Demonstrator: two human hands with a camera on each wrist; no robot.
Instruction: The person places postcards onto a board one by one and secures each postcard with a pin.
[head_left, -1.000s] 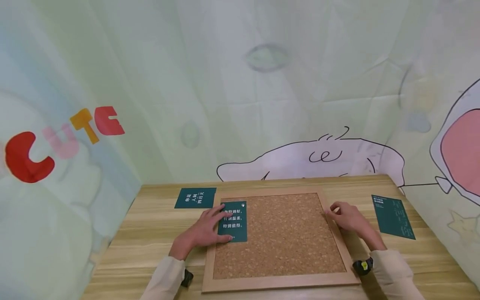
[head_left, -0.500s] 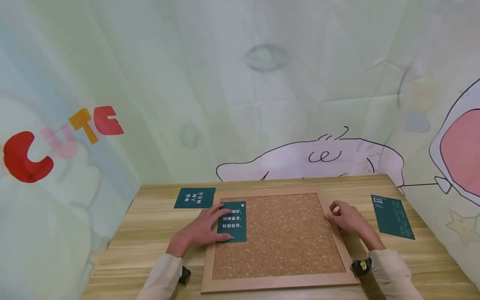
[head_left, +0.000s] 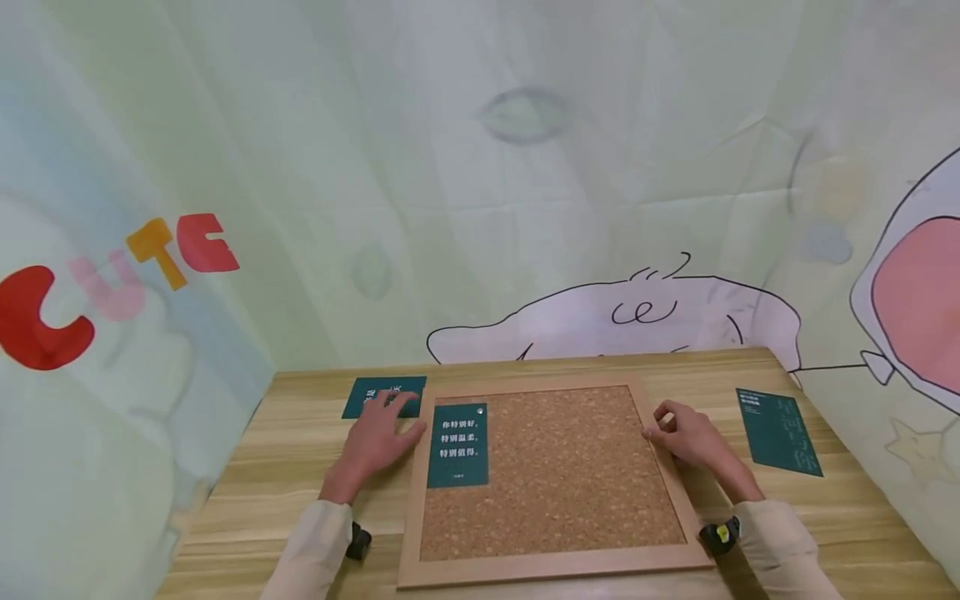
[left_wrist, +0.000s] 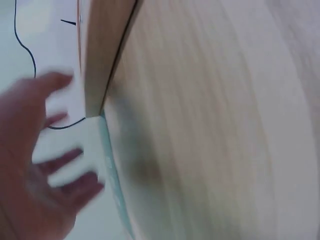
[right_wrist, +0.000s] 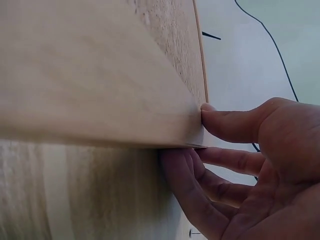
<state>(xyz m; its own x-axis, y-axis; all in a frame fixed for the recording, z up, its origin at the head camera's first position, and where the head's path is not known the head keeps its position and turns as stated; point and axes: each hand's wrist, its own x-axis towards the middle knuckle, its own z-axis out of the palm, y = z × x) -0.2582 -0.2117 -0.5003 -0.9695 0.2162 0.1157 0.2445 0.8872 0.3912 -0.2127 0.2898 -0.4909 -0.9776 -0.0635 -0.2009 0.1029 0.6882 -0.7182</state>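
Left hand [head_left: 377, 435] now off pinned card [head_left: 458, 445], fingers spread over far card [head_left: 384, 398]; right hand [head_left: 687, 433] relaxed against frame [head_left: 664, 467]; pinned card lengthwise away.

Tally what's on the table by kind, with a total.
Dark green cards: 3 (one pinned on the board, one under the left hand, one at right)
Cork board: 1
Pin: 1
Total: 5

Bright, even, soft light in the head view, faint shadows under the hands, wide-angle bending at the edges, left wrist view heavily motion-blurred, left hand [left_wrist: 35, 165] smeared, right wrist view close, worktop [right_wrist: 75, 190] out of focus
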